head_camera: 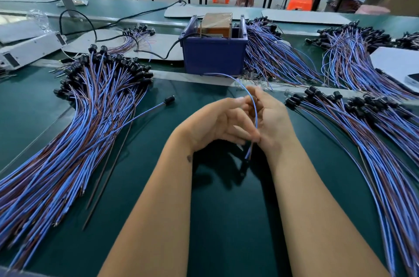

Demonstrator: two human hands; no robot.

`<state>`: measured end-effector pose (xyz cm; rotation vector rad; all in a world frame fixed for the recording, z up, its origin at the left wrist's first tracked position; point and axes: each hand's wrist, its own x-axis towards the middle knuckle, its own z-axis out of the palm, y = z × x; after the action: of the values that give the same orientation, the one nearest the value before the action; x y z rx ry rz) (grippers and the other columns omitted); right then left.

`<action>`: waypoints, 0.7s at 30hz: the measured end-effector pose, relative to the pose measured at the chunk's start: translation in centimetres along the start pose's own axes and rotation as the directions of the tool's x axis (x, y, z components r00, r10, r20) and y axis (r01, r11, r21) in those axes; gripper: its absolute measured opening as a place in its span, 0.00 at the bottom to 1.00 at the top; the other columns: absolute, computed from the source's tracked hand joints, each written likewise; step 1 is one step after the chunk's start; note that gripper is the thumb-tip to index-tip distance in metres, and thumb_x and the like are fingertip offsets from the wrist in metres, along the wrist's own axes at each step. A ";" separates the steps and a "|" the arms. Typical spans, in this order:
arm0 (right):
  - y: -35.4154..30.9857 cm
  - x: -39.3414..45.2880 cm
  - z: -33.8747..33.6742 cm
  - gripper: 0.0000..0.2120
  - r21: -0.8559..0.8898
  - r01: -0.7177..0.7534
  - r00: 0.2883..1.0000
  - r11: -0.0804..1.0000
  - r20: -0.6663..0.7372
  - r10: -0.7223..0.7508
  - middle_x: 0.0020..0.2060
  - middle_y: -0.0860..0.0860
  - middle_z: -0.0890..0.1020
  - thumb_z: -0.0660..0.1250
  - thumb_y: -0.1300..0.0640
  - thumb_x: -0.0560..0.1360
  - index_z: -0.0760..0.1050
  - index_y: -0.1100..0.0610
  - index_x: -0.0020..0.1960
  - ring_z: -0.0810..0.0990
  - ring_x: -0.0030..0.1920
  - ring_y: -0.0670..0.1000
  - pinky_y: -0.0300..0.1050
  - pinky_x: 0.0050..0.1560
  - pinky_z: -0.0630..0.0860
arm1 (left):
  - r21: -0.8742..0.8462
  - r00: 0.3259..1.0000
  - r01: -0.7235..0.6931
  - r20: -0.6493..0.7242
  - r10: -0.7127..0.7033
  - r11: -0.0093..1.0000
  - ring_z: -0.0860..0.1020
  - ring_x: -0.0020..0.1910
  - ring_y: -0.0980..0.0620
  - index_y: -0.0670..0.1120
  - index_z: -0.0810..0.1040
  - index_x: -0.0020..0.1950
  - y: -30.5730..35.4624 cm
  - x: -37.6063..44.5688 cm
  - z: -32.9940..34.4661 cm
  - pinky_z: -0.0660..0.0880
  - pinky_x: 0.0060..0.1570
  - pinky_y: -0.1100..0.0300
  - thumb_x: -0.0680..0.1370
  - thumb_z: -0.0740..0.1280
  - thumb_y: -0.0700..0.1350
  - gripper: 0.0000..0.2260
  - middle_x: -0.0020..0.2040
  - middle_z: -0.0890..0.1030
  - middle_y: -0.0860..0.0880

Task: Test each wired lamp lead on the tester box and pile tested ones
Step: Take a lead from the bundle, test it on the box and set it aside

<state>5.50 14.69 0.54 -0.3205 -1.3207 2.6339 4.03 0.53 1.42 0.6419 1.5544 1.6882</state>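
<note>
My left hand and my right hand meet at the table's middle, both pinching one blue-and-brown lamp lead. The lead arcs up from my fingers toward the blue tester box, and its bare ends hang below my palms. A big pile of leads with black sockets fans across the left side. Another pile lies on the right. One single lead lies apart beside the left pile.
More lead bundles lie behind and right of the box. A white device and black cable sit at the far left. A white sheet with a phone is at the right edge. Green mat lies beneath my forearms.
</note>
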 end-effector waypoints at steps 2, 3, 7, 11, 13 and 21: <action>-0.1 -0.1 -0.2 0.09 -0.070 0.024 0.999 0.997 0.040 -0.021 0.27 0.49 0.76 0.61 0.59 0.82 0.78 0.61 0.49 0.72 0.26 0.45 0.36 0.27 0.70 | -0.138 1.000 -0.009 0.027 0.013 0.990 0.83 0.53 0.43 0.44 0.86 0.39 0.1 -0.6 -0.7 0.79 0.53 0.52 0.79 0.55 0.59 0.27 0.46 0.86 0.41; -0.1 -0.1 -0.2 0.09 -0.096 0.026 0.998 0.995 0.061 -0.020 0.26 0.49 0.75 0.61 0.60 0.81 0.78 0.61 0.48 0.71 0.26 0.45 0.35 0.26 0.69 | -0.178 0.998 -0.029 -0.056 0.020 0.984 0.83 0.53 0.41 0.44 0.85 0.37 0.1 -0.7 -1.1 0.80 0.51 0.51 0.80 0.55 0.58 0.27 0.43 0.85 0.42; 0.2 -0.5 0.3 0.12 -0.423 0.087 0.985 0.902 0.174 -0.014 0.24 0.51 0.76 0.62 0.63 0.80 0.79 0.59 0.40 0.71 0.24 0.47 0.37 0.26 0.68 | -0.170 0.828 -0.079 -0.560 -0.031 0.982 0.84 0.42 0.45 0.43 0.81 0.44 0.1 0.2 -1.6 0.81 0.37 0.56 0.84 0.56 0.53 0.21 0.37 0.83 0.45; 0.9 -1.1 1.1 0.10 -0.726 0.171 0.960 0.666 0.276 0.055 0.23 0.52 0.77 0.62 0.65 0.75 0.78 0.62 0.36 0.72 0.23 0.48 0.38 0.26 0.70 | -0.139 0.716 -0.123 -0.698 -0.009 0.983 0.81 0.33 0.52 0.45 0.78 0.50 0.0 1.3 -0.8 0.79 0.32 0.60 0.85 0.55 0.49 0.14 0.40 0.84 0.47; 1.2 -1.5 1.4 0.09 -0.791 0.224 0.949 0.570 0.311 0.059 0.22 0.51 0.76 0.63 0.65 0.73 0.77 0.64 0.36 0.72 0.24 0.47 0.37 0.28 0.70 | -0.080 0.681 -0.151 -0.731 0.045 0.985 0.79 0.30 0.53 0.47 0.79 0.50 -0.1 1.3 -0.6 0.74 0.26 0.62 0.84 0.56 0.46 0.12 0.36 0.84 0.50; 1.2 -1.2 1.2 0.09 -0.699 0.277 0.956 0.659 0.130 -0.265 0.34 0.55 0.76 0.65 0.55 0.78 0.72 0.57 0.40 0.74 0.36 0.51 0.48 0.40 0.72 | -0.015 0.808 -0.128 -0.581 0.096 0.992 0.70 0.27 0.57 0.46 0.83 0.50 -0.4 0.7 -1.3 0.70 0.28 0.66 0.85 0.57 0.43 0.15 0.32 0.78 0.53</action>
<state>6.30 12.80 0.42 -0.1679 -2.1681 1.7720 2.62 0.29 0.76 0.1843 1.9008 2.1416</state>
